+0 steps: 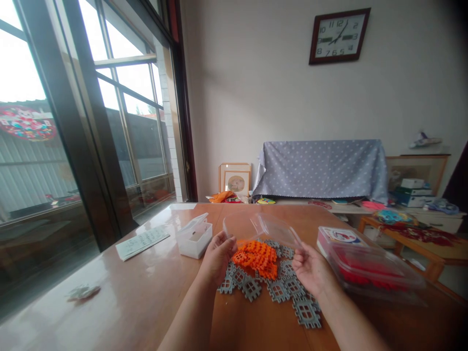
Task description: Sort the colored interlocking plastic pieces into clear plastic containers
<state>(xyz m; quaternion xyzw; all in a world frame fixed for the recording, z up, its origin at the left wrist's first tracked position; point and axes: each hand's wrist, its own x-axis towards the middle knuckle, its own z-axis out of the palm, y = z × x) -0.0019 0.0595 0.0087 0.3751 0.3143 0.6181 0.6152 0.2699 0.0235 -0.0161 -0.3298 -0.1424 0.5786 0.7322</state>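
A see-through plastic container (276, 227) is held up between my two hands over the table; its exact shape is hard to make out. My left hand (220, 251) pinches its left edge, fingers closed. On the other side, my right hand (306, 261) grips its right edge between thumb and fingers. Below and between the hands lies a heap of orange plastic building pieces (258, 258), notched along their edges. Grey window-patterned building pieces (280, 291) are spread around and under the orange ones, several reaching toward my right forearm.
Left of my left hand stands a white box (195, 239) with its lid raised. Written paper sheets (142, 242) and a small crumpled item (83, 292) lie farther left. At right, a clear container with red pieces (369, 268) sits beside a box with a printed label (340, 236).
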